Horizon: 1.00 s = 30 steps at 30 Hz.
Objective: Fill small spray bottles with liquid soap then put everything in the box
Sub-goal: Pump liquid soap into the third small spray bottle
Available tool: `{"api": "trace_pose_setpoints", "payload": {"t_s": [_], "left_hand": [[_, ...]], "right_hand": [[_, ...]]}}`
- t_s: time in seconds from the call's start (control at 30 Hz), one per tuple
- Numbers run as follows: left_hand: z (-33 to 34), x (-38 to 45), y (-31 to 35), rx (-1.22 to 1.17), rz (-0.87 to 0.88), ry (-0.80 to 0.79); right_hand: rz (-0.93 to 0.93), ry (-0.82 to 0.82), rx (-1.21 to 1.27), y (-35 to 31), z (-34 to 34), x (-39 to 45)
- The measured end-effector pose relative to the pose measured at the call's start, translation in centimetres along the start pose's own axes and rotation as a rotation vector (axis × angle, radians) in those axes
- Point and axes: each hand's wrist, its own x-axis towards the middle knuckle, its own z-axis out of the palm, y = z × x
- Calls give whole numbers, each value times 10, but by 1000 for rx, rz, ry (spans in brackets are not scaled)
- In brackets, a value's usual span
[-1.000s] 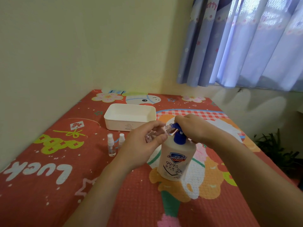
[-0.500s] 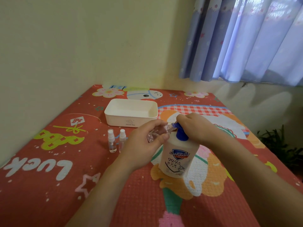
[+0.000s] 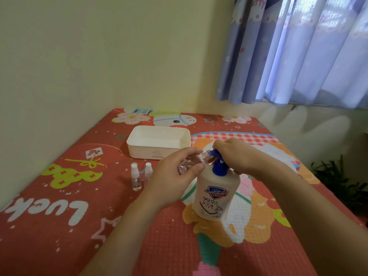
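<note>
The blue pump head (image 3: 216,154) of the white soap bottle (image 3: 216,194) is largely covered by the right hand (image 3: 237,156). The small clear plastic spray bottle (image 3: 191,163) tilted at the pump spout is mostly wrapped by the left hand (image 3: 175,176); its liquid level cannot be told. Left of the soap bottle, the second of two white-capped spray bottles (image 3: 148,171) is partly hidden behind the left hand. Both forearms are cut off by the bottom edge.

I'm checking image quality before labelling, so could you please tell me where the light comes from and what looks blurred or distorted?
Head view: daylight comes through the blue curtain at upper right, casting soft scalloped shadows on the wall below; wide-angle bending curves the red cartoon mat; the small clear spray bottle in the left hand is hard to make out; the white pump soap bottle's label reads sharply.
</note>
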Motion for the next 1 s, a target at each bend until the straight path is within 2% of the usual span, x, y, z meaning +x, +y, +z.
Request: {"api": "trace_pose_setpoints", "payload": {"t_s": [0.17,0.47,0.7,0.87,1.0], "left_hand": [[2,-1,0,-5,16,6],[10,-3,-13,-79,32,40],[10,-4,-12,-66,14,39],[8,-1,-9,-58,-3,23],[6,0,-5,-39,9,24]], "right_hand": [[59,3,-78,2,8,3],[10,5,-205,1,17,5],[17,-11,-161,-1,14,3],[50,-9,49,-1,2,1],[26,-19,47,-2,1,0]]}}
